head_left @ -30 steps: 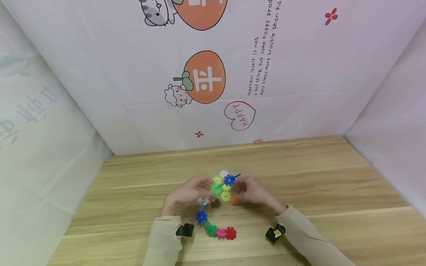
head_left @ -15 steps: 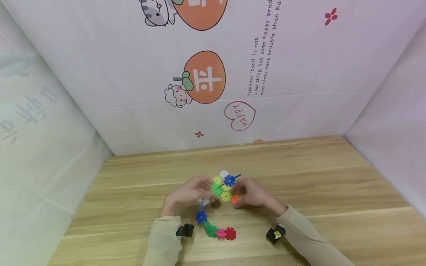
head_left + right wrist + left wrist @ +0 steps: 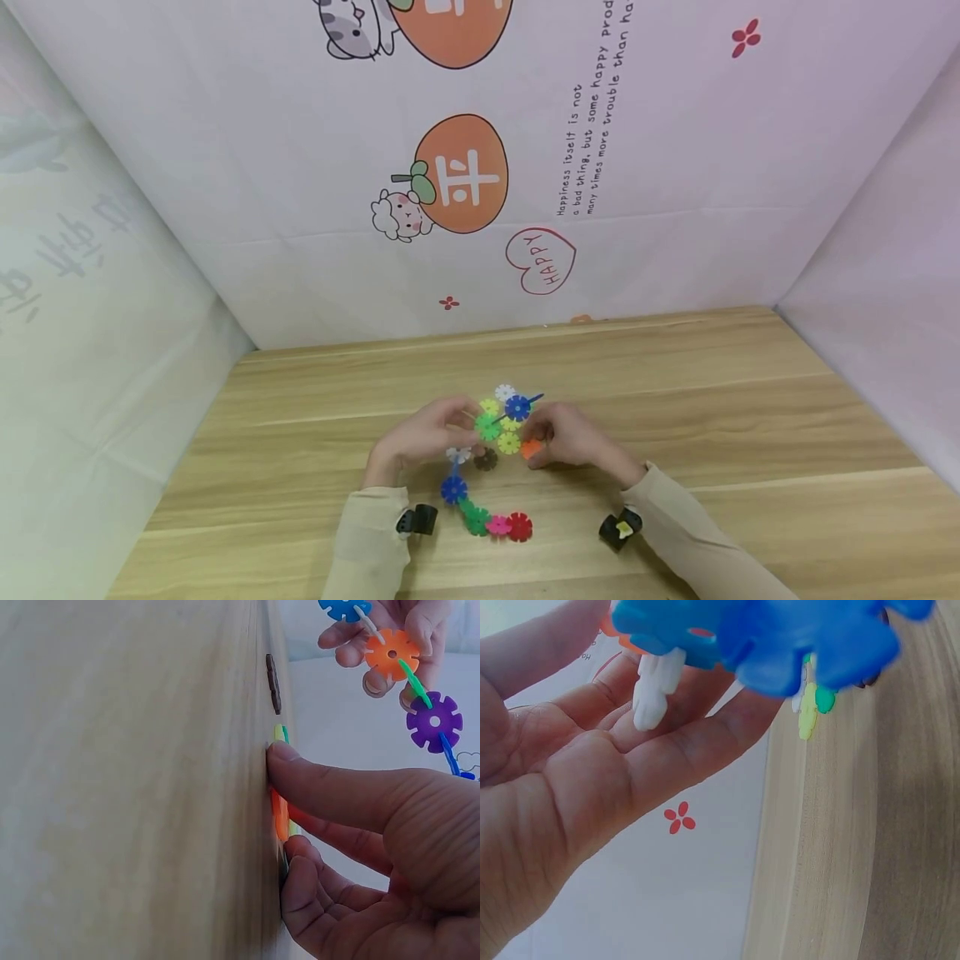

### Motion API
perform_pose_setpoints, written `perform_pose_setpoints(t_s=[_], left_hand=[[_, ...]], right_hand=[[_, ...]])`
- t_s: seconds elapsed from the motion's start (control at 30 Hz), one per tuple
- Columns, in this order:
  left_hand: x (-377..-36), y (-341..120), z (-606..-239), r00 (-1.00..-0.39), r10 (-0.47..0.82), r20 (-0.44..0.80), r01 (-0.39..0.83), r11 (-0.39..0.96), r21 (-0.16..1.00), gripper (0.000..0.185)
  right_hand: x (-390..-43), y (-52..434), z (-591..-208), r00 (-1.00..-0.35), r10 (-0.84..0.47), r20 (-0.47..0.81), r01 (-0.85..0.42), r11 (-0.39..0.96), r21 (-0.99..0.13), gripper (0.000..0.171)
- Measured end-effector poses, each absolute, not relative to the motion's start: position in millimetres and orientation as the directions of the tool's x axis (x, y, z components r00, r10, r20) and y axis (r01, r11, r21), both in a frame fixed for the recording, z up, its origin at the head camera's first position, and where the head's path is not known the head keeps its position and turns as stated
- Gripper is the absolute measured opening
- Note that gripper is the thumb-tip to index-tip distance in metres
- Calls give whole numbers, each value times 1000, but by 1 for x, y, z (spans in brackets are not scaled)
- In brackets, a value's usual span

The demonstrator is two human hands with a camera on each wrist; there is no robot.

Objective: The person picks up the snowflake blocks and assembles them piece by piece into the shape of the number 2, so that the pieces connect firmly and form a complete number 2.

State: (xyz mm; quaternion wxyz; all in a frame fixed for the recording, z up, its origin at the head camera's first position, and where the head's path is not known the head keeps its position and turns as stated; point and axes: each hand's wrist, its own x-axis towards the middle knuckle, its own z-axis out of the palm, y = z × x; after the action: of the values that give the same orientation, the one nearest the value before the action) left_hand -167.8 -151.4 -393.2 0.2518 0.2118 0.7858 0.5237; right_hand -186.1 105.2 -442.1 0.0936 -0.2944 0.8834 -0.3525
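My left hand (image 3: 427, 433) grips a chain of slotted plastic snowflake discs above the table. In the right wrist view its fingers hold the chain's orange disc (image 3: 381, 658), linked to a light-blue disc (image 3: 343, 607) and a purple disc (image 3: 436, 723). One end hangs toward me, through a dark blue disc (image 3: 453, 490) to a red disc (image 3: 519, 527). My right hand (image 3: 573, 435) is down at the tabletop, pinching a loose orange disc (image 3: 532, 449) between thumb and fingertips. Much of that disc is hidden by the fingers.
Loose discs lie between the hands: yellow (image 3: 508, 442), brown (image 3: 486, 459) and white (image 3: 505, 392), some overlapped by the chain. The wooden table (image 3: 300, 500) meets a printed cloth wall (image 3: 337, 275) at the back and plain-looking cloth at the right.
My right hand, blurred a second ago, has come down around the loose orange disc, which now shows between its fingertips. The left hand and the chain have stayed almost still.
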Motion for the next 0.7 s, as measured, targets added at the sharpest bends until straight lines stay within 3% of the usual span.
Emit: perform_pose_setpoints(t_s=[0.33, 0.7], left_hand=[[-168, -150, -393, -786, 592, -178, 64, 364, 929, 28], [-168, -148, -395, -783, 596, -177, 64, 360, 931, 28]], right_hand=[[-182, 104, -441, -830, -557, 38, -434, 601, -671, 30], [-179, 117, -441, -794, -594, 130, -485, 490, -724, 16]])
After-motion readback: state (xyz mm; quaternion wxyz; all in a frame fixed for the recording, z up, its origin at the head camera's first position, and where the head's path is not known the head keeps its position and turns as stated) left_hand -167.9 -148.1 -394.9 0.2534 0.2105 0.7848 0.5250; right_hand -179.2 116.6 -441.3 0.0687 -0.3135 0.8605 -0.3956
